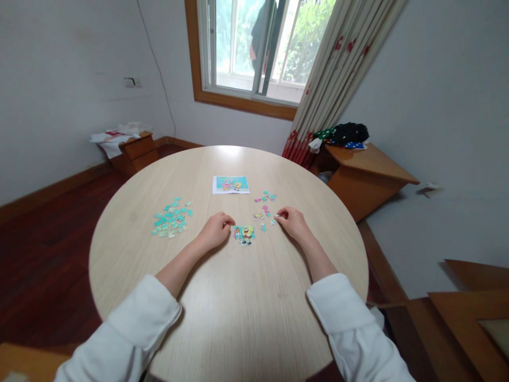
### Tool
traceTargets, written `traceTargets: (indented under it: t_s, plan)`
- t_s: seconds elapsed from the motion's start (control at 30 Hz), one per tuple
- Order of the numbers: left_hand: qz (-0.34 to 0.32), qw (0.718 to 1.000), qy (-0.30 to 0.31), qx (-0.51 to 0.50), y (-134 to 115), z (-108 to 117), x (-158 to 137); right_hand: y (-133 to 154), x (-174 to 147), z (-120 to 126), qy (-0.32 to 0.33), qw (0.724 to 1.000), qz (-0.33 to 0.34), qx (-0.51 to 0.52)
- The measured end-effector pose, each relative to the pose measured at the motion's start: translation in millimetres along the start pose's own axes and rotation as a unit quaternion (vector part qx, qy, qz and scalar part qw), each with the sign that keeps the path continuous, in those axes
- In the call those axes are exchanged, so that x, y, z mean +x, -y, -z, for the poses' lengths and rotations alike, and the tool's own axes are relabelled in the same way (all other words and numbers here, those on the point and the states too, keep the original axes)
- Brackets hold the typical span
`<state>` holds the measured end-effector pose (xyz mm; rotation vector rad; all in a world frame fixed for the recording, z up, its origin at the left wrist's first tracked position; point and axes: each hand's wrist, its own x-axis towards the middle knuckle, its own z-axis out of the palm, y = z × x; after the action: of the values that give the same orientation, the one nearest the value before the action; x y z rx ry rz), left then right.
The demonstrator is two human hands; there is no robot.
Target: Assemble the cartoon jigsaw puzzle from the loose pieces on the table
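A partly joined jigsaw puzzle (245,234) with a yellow cartoon figure lies on the round table (234,318). My left hand (217,229) rests at its left edge, fingers curled together; whether they grip anything is hidden. To the right, my right hand (292,220) pinches a small puzzle piece (277,215) just above the tabletop. Several loose pieces, among them a pink one (266,209) and a blue one (263,227), lie between the joined part and my right hand. Behind them sits a small cluster of pink and teal pieces (269,196).
A heap of teal puzzle pieces (170,218) is spread on the left of the table. Toward the back lies a printed picture card (230,184). Beyond the table are a wooden cabinet (368,178) with cloths on top, a curtain (338,63) and a window.
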<state>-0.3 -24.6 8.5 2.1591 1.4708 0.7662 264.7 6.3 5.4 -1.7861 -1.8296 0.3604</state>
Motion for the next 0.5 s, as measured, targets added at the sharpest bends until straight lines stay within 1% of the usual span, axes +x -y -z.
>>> traceTargets:
  t_s: [0.13,0.3,0.5]
  plan:
    - [-0.005,1.0,-0.002,0.002,0.7,-0.7,0.2,4.2,-1.1,-0.2,0.011,0.999,0.005,0.037]
    - [-0.005,1.0,0.0,-0.001,0.6,-0.8,-0.2,3.1,-1.0,-2.4,0.0,0.998,0.01,0.069]
    - [-0.005,1.0,0.0,0.0,1.7,-0.8,-0.3,3.2,-1.7,-3.3,-0.007,0.999,0.022,0.04]
